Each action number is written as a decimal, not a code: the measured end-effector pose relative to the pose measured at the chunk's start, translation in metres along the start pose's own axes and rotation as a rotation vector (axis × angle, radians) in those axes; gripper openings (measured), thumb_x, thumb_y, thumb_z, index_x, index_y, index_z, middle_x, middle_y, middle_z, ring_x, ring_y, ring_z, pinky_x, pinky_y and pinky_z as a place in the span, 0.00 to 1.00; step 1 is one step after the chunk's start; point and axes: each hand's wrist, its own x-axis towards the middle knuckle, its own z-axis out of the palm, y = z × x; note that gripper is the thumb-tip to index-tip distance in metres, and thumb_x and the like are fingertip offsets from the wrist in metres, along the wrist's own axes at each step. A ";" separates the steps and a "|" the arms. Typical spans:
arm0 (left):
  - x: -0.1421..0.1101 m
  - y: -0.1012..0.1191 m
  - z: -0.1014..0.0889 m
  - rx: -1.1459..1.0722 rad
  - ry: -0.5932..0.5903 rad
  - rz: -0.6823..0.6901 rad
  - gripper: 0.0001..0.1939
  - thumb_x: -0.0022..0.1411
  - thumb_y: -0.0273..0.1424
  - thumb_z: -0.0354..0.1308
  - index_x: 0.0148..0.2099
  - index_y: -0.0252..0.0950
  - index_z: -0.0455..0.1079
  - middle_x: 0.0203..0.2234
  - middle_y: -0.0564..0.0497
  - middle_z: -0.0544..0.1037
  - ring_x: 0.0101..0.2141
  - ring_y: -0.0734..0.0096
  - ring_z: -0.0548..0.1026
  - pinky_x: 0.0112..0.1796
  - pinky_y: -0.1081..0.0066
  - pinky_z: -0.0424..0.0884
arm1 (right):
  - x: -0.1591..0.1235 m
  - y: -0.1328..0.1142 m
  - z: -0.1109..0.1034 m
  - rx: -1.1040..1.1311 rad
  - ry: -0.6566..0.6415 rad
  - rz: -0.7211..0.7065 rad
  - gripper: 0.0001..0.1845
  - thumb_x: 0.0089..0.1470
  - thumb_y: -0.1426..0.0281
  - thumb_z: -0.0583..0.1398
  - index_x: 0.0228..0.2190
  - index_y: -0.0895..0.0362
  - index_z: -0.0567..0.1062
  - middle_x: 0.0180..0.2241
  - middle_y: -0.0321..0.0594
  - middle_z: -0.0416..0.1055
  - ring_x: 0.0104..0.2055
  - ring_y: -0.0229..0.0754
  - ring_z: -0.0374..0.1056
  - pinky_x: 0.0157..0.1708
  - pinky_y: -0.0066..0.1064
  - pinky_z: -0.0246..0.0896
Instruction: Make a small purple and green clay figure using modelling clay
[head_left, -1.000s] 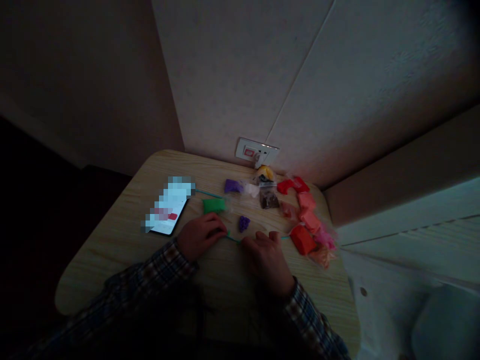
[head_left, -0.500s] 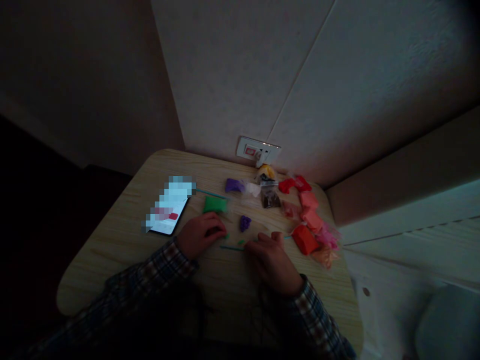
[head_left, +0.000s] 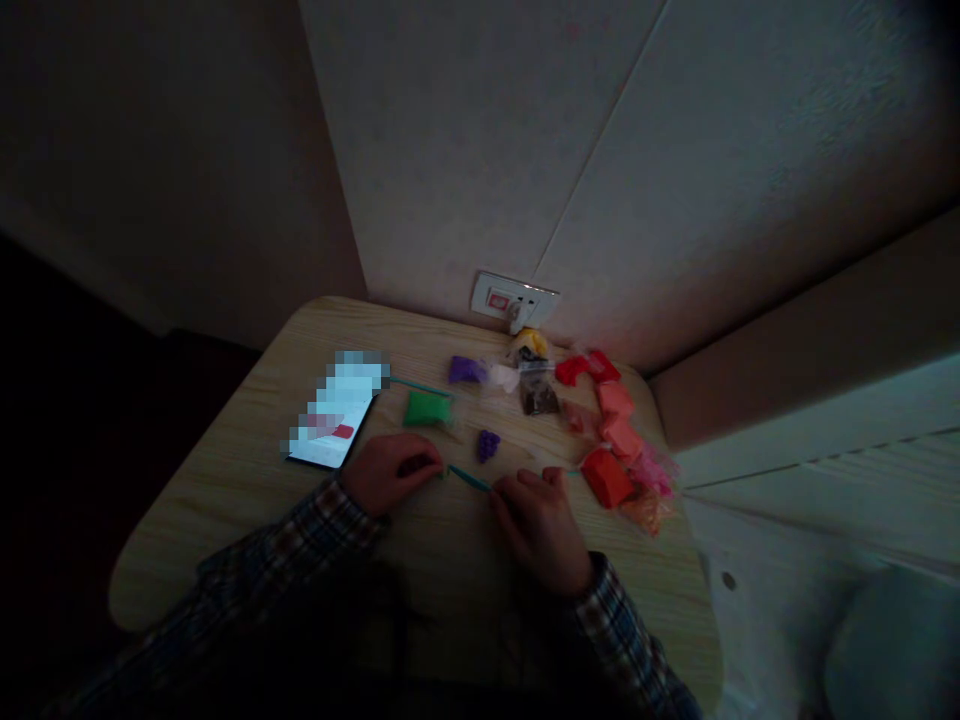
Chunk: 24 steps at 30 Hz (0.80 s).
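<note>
Holding a teal stick (head_left: 468, 479) over the counter (head_left: 247, 500) in the closed grip of the right hand (head_left: 541, 525), pinching a green bit (head_left: 444, 473) with the left hand (head_left: 390, 472). Expect a light, stiff stick, best held mid-shaft, and a soft bit.

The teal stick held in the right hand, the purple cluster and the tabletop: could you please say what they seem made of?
Held teal stick: perhaps plastic, from its slim, evenly coloured look; finish unclear. 
Purple cluster: probably soft clay, apparently matte, given its lumpy, rounded bits. 
Tabletop: wood or wood-look laminate, low sheen, showing pale grain lines.
</note>
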 end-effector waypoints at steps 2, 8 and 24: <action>-0.001 0.001 0.000 -0.010 -0.001 -0.006 0.09 0.59 0.32 0.55 0.33 0.32 0.73 0.27 0.50 0.77 0.28 0.71 0.73 0.30 0.73 0.68 | 0.000 -0.003 0.003 -0.010 -0.014 0.011 0.12 0.58 0.74 0.51 0.26 0.58 0.71 0.22 0.36 0.67 0.27 0.39 0.63 0.38 0.34 0.44; -0.002 0.002 -0.002 -0.079 0.026 -0.052 0.09 0.58 0.34 0.56 0.33 0.33 0.73 0.27 0.49 0.78 0.28 0.69 0.74 0.31 0.72 0.69 | 0.001 -0.002 0.004 -0.039 -0.028 0.045 0.12 0.58 0.73 0.51 0.25 0.57 0.71 0.22 0.36 0.68 0.28 0.39 0.64 0.38 0.35 0.44; 0.005 0.013 -0.002 -0.819 -0.059 -0.296 0.15 0.48 0.40 0.65 0.28 0.33 0.70 0.19 0.55 0.75 0.21 0.75 0.72 0.25 0.75 0.70 | 0.010 -0.011 0.002 0.455 0.180 0.136 0.12 0.60 0.73 0.48 0.40 0.57 0.69 0.27 0.37 0.69 0.29 0.40 0.65 0.30 0.30 0.58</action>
